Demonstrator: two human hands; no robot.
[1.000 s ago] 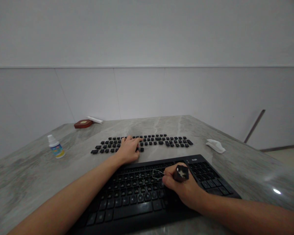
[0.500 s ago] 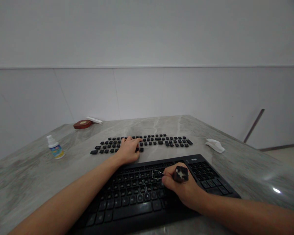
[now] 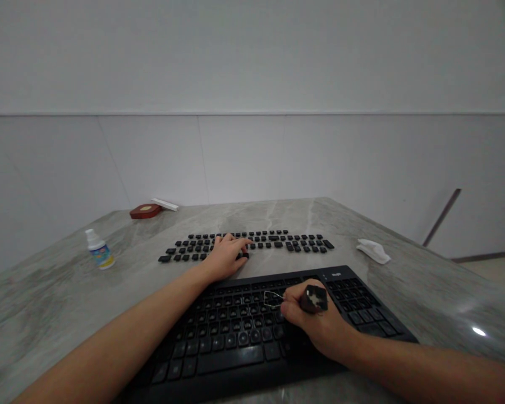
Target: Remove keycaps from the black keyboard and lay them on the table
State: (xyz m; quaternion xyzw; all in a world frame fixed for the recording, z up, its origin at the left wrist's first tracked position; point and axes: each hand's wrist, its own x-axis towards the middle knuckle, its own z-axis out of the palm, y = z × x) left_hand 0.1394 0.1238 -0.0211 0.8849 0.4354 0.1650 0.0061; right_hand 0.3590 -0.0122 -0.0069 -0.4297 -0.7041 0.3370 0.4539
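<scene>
A dark-handled silver wire tool (image 3: 314,299) over a black plastic keyboard (image 3: 230,361).
The right hand (image 3: 323,330) pinches the tool; the left hand (image 3: 226,259) is at rows of small loose black keycaps (image 3: 274,238) just beyond, whether pinching one I cannot tell. Farther out on the grey marbled table (image 3: 143,283) stands a white bottle with a blue-yellow label (image 3: 101,255).

Keyboard (image 3: 229,359) at table (image 3: 437,303) front, right hand (image 3: 320,322) with tool (image 3: 314,299) above it, loose keycaps (image 3: 273,238) in rows behind, left hand (image 3: 227,255) over their left-middle, bottle (image 3: 101,251) left, tissue (image 3: 373,251) right, box (image 3: 146,211) far back left, strip (image 3: 165,204) just beside box, wall (image 3: 244,157) behind table.
</scene>
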